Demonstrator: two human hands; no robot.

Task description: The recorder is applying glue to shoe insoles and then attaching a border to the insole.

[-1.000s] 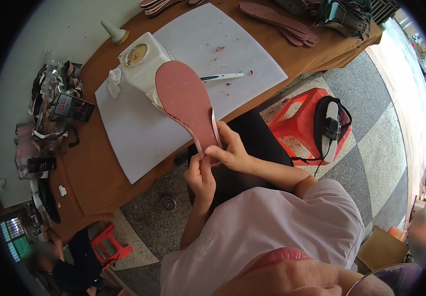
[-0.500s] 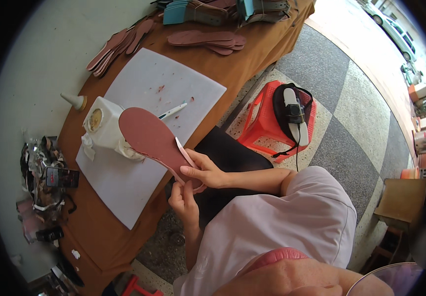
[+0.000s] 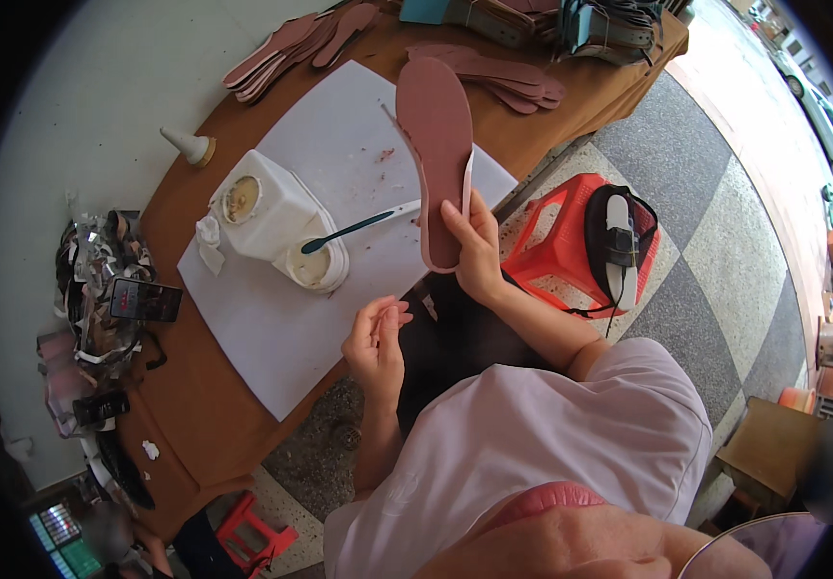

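My right hand [image 3: 475,253] grips the heel end of a reddish-brown shoe insole [image 3: 436,145], held upright above the table with its pale underside edge showing. Lower and to the left, my left hand [image 3: 376,345] is apart from the insole, fingers curled in against the thumb; whether something small is pinched there I cannot make out. Beyond it, a white plastic jug [image 3: 276,207] lies on its side, with pale paste in its round openings. A slim teal and white brush [image 3: 363,224] reaches from the jug's nearer opening toward the insole.
A white board [image 3: 272,357] with small scraps covers part of the brown-clothed table [image 3: 170,425]. Stacked insoles [image 3: 291,48] and bundled straps [image 3: 609,34] sit at the back. A white cone nozzle [image 3: 188,145], a phone [image 3: 145,300] and a red stool [image 3: 580,241] stand around.
My right hand has raised the insole away and turned it upright. My left hand has let go of its heel. The view has shifted, and the jug's nearer opening and the brush now show fully.
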